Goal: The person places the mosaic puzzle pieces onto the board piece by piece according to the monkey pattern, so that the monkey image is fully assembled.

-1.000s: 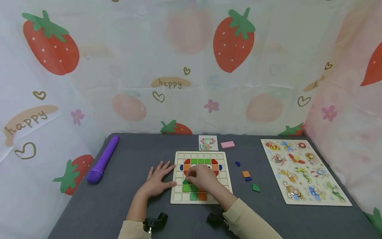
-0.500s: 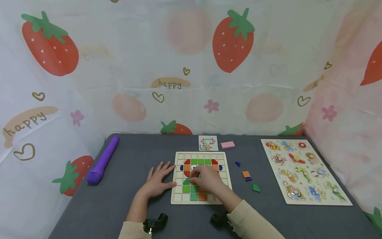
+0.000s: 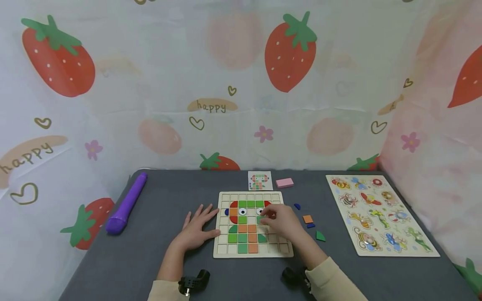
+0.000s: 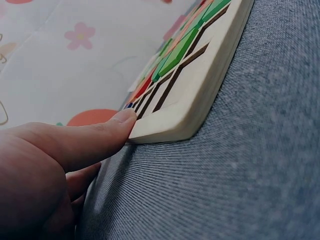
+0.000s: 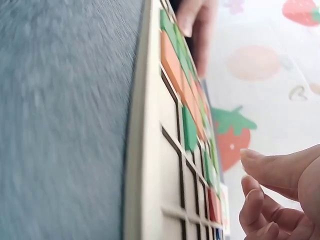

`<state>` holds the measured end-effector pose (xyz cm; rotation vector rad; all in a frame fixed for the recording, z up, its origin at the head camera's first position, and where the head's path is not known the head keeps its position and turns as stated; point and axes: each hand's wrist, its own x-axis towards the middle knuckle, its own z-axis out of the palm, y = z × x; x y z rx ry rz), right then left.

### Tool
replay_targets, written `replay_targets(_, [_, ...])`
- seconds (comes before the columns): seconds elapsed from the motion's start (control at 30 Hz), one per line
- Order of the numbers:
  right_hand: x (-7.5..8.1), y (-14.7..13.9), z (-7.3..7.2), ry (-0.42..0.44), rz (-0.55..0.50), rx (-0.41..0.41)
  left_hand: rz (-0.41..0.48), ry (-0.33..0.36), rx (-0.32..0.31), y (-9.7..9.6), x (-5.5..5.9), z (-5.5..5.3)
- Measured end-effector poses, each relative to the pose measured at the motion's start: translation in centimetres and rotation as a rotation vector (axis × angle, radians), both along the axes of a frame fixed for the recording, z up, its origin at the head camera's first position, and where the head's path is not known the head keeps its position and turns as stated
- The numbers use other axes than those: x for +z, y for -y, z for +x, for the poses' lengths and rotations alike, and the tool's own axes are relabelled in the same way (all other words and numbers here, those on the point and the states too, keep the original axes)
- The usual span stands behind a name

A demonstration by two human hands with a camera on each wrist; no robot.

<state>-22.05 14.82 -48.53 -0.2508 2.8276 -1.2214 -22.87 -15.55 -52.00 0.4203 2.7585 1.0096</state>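
Observation:
A pale wooden grid board [image 3: 223, 249] lies on the dark table with coloured square and rounded tiles set into its cells. Two white eye tiles [image 3: 242, 212] show near its top, and a green quarter-round tile [image 3: 262, 238] sits lower right. My left hand [image 3: 196, 229] rests flat, fingers spread, with its fingertips and thumb [image 4: 100, 137] at the board's left edge. Over the right part of the board hovers my right hand [image 3: 284, 222]. Its fingers are loosely bent, and the right wrist view shows a gap between thumb [image 5: 275, 165] and fingers with nothing there.
Right of the board lie loose tiles: an orange square [image 3: 308, 219], two blue pieces [image 3: 297, 206] and a green quarter-round [image 3: 320, 236]. Behind stand a pattern card [image 3: 260, 180] and a pink block [image 3: 284, 183]. An insect puzzle board [image 3: 399, 253] lies right; a purple microphone-shaped object [image 3: 128, 202] lies left.
My right hand has moved from the board's left-middle cells to its right side, uncovering the orange and green tiles in the middle. My left hand has stayed at the left edge.

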Motion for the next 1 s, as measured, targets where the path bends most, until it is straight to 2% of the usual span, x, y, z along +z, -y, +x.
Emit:
replay_targets(0.43, [0.0,-5.6,-0.5,0.003,0.023,-0.162,-0.002,0.002,0.009,0.0,-0.2,-0.1])
replay_targets(0.67, [-0.4,-8.0,-0.5,0.006,0.054,-0.168,-0.004,0.003,0.007,0.0,-0.1,-0.1])
replay_targets(1.0, [-1.0,-10.3,0.0,0.063,0.177,-0.183,-0.011,0.001,0.012,0.0,-0.3,-0.2])
